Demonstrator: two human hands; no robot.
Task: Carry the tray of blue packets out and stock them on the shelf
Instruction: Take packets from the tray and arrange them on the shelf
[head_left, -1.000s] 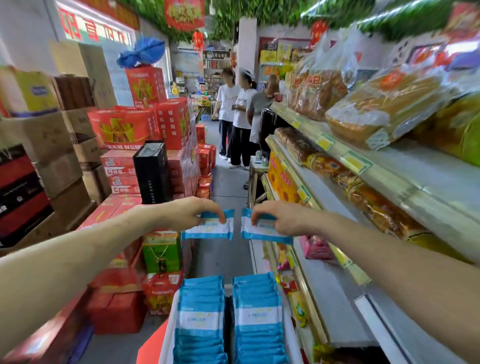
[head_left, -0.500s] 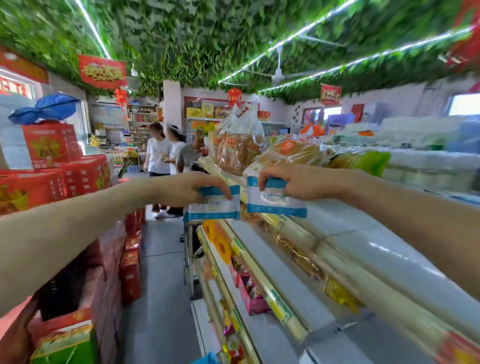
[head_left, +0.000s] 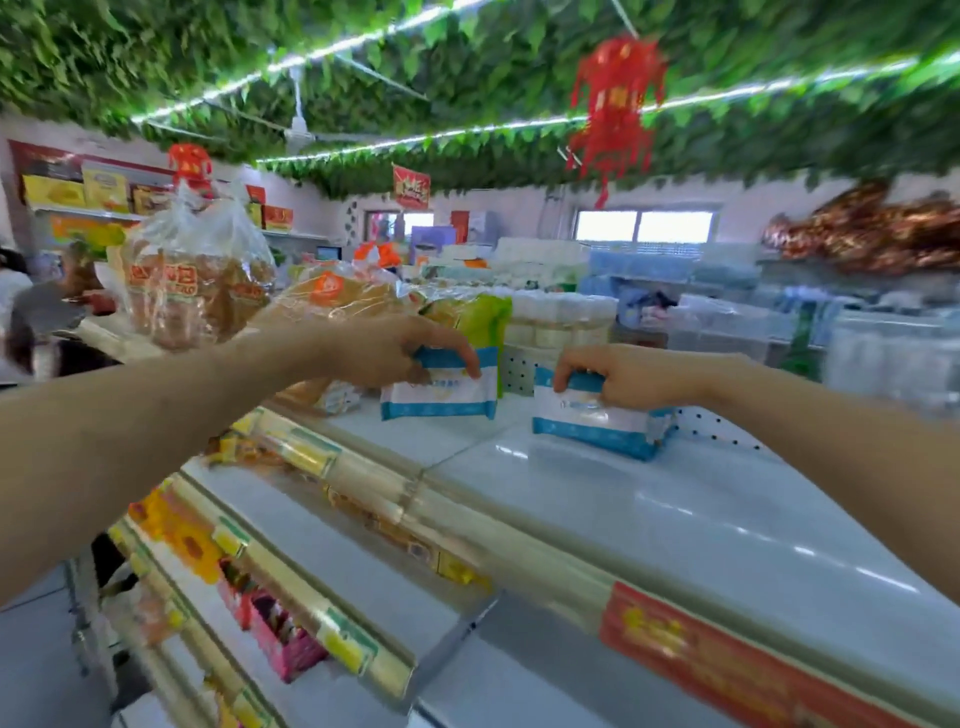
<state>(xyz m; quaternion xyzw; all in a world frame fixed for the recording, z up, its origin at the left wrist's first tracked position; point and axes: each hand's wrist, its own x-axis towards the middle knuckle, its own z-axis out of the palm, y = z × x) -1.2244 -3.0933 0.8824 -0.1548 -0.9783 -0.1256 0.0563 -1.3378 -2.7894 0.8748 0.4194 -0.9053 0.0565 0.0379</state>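
Left hand: the left hand (head_left: 384, 348) reaches out over the shelf with its fingers curled down over the top edge of a blue-and-white packet, pinching it from above.
Right hand: the right hand (head_left: 628, 374) does the same, fingers and thumb clamped on the top of a second packet, at about 3 o'clock from the other hand.
Top shelf: the top shelf (head_left: 597, 499) is a white deck with plenty of bare surface in front of both packets.
Lower shelves: the lower shelves (head_left: 332, 571) step down towards 7 o'clock and hold blurred goods.
Bread bags: the bread bags (head_left: 192, 291) stand at 9 o'clock from the left hand, on the same deck.
Green bag: the green bag (head_left: 483, 317) stands just behind the left packet, at its 12 o'clock.
Left packet: the left packet (head_left: 441, 397) hangs upright. I cannot tell whether its bottom edge touches the deck.
Right packet: the right packet (head_left: 582, 421) looks set down on the deck near the back panel (head_left: 711, 426), with what seem to be more blue packets just behind it.
Tray: not in sight from here.
Step in hand: I'd say this is the stocking itself, two packets being placed at once.
Next move: it likely calls for seating both packets upright, letting go, then going back down for another pair.
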